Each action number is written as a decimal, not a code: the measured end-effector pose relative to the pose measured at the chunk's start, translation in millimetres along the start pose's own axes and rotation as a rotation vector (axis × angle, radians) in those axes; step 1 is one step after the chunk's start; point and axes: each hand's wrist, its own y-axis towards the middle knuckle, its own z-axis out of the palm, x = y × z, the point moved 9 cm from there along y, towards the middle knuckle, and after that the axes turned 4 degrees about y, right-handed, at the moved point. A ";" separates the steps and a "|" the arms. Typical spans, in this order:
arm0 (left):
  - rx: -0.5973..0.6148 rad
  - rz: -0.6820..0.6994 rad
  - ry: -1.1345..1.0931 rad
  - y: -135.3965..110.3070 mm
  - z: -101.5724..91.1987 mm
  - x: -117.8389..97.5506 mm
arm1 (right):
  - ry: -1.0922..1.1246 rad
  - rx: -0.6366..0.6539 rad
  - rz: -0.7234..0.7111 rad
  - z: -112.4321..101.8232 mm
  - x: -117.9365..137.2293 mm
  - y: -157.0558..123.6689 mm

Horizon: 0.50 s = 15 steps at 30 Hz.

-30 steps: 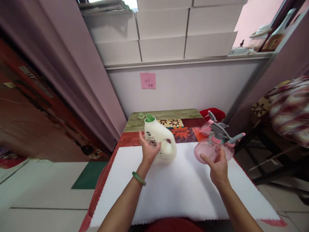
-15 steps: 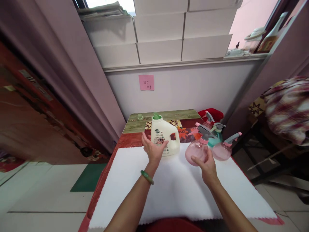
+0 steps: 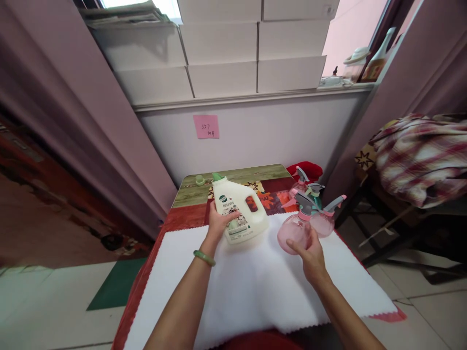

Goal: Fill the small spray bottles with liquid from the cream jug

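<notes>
Beyond the right hand point(image 3: 312, 253), the held pink bottle point(image 3: 291, 232) partly hides the green bottle point(image 3: 316, 200). At the left hand point(image 3: 218, 222), fine print point(image 3: 239, 234) on the jug point(image 3: 239, 193) appears illegible. Below both grips, the forearms point(image 3: 180, 301) are cropped.

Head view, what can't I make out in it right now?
All in the head view:
Teal spray bottle: lower body hidden behind pink spray bottles.
White handled jug: fine print too small to read.
Left hand: part of its grip hidden behind the jug.
Red item at the bottom: cut off by the lower edge.
</notes>
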 end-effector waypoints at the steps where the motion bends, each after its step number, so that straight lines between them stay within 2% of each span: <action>1: 0.045 -0.002 -0.018 -1.2 -3.0 -1.8 | -0.003 -0.002 -0.014 -1.4 2.8 -0.1; 7: 0.273 -0.004 -0.065 -10.4 -20.2 -9.1 | -0.038 0.024 -0.018 -0.6 14.4 -6.1; 11: 0.323 -0.027 -0.077 -11.6 -23.4 2.3 | -0.026 0.069 -0.001 9.3 10.8 -11.1; 15: 0.383 -0.045 -0.089 -8.8 -16.8 8.0 | -0.013 0.144 -0.024 23.4 14.3 -16.4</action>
